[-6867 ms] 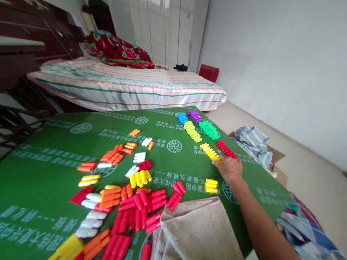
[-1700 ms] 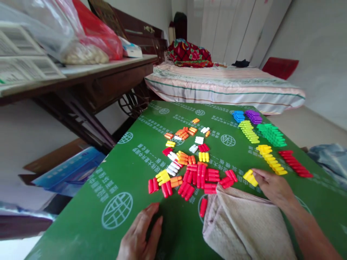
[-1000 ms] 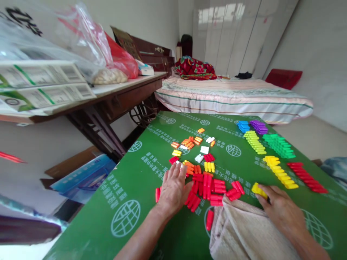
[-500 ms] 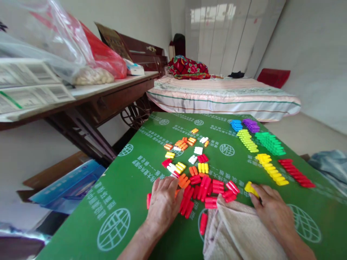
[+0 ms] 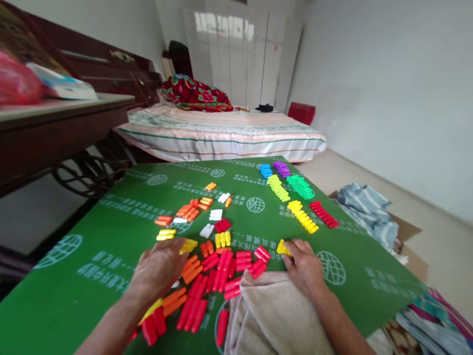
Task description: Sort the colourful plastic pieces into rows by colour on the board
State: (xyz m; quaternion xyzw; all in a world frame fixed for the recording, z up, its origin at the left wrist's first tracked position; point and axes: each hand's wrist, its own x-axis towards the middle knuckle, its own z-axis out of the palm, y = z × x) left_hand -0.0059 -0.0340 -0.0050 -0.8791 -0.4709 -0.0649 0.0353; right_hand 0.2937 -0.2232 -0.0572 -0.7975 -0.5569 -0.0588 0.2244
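Head view: the left hand [image 5: 157,267] has advanced past the orange plastic block [image 5: 192,269] to a loose yellow block [image 5: 189,245], apparently touching; whether it pinches cannot be told. At right, the right hand [image 5: 305,264] pinches another yellow block [image 5: 283,248], nearer than the yellow row [image 5: 303,217]. Assessment: both hands now engage yellow blocks.

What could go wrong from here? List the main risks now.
The right hand seems to hold the yellow piece by one end, so it might slip. The left hand is close to the orange pieces and might knock them. The cloth lies right beside some red pieces; tugging it could shift them.
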